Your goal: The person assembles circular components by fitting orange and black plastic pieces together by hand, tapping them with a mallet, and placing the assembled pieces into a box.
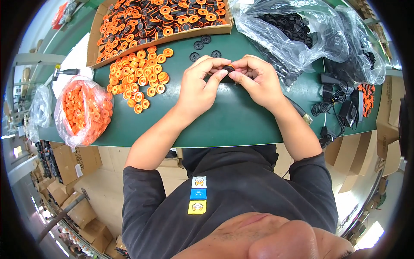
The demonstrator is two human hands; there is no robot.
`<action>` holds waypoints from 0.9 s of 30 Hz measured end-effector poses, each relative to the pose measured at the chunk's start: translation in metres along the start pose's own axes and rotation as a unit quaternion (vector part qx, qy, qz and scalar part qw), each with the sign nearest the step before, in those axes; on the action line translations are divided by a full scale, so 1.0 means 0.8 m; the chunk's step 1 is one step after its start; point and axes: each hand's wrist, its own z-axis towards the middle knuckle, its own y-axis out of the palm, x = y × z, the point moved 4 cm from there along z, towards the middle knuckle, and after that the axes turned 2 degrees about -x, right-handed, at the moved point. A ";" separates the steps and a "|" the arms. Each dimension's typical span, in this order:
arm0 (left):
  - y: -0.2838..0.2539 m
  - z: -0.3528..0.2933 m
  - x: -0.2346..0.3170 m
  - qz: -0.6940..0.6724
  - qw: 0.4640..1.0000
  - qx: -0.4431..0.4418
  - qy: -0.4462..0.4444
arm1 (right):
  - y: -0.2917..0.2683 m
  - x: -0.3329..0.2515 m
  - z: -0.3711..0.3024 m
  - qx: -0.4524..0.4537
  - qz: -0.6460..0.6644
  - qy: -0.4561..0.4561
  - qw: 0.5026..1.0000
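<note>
Between my two hands, above the green table, is a small round wheel-like part (228,68), black with some orange showing. My left hand (200,82) pinches it from the left with thumb and forefinger. From the other side, the thumb and fingers of my right hand (258,80) close on the same part. Just beyond my left hand lie several loose black discs (194,56). A spread of orange discs (142,73) covers the table to the left of my left hand. My fingers hide much of the held part.
A cardboard tray (159,41) of orange-and-black parts stands at the far left. Nearer sits a clear bag of orange parts (84,110). Clear plastic bags (319,26) with black discs lie far right. Black cables and adapters (340,105) lie on the right, beside a tool handle (307,119).
</note>
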 end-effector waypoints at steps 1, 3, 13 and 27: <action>0.000 -0.001 -0.002 -0.019 1.000 -0.001 -0.008 | 0.000 0.002 0.000 -0.005 0.012 0.013 1.000; 0.001 -0.001 -0.009 -0.036 0.999 -0.002 -0.016 | 0.001 0.008 -0.001 -0.009 0.034 0.030 0.999; -0.007 0.009 -0.013 -0.061 0.993 -0.013 -0.104 | -0.007 0.006 0.002 -0.022 0.119 0.072 0.990; 0.002 0.003 -0.031 0.260 0.955 -0.129 0.057 | -0.071 -0.006 -0.078 0.088 -0.460 -0.023 0.883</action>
